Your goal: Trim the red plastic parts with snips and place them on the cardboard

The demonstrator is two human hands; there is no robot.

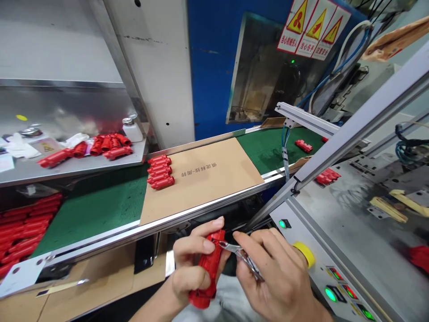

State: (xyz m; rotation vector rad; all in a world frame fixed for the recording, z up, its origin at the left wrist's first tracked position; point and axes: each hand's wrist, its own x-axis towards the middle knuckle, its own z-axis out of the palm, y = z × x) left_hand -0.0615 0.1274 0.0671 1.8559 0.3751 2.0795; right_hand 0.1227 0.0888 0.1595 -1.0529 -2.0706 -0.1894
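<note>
My left hand [192, 264] is wrapped around a red plastic part [208, 268], held upright low in the middle of the view. My right hand [275, 273] grips small metal nippers [241, 257], and their tips touch the top of the red part beside my left thumb. A row of several finished red parts [160, 171] lies on a brown cardboard sheet [208, 179] on the green conveyor belt [100, 205].
More red parts lie on the metal shelf [100, 147] at left, in a bin [20, 232] at far left, and on the belt at right [303, 146]. A machine panel with a yellow button [305, 253] and lit green lights [330, 294] stands at right.
</note>
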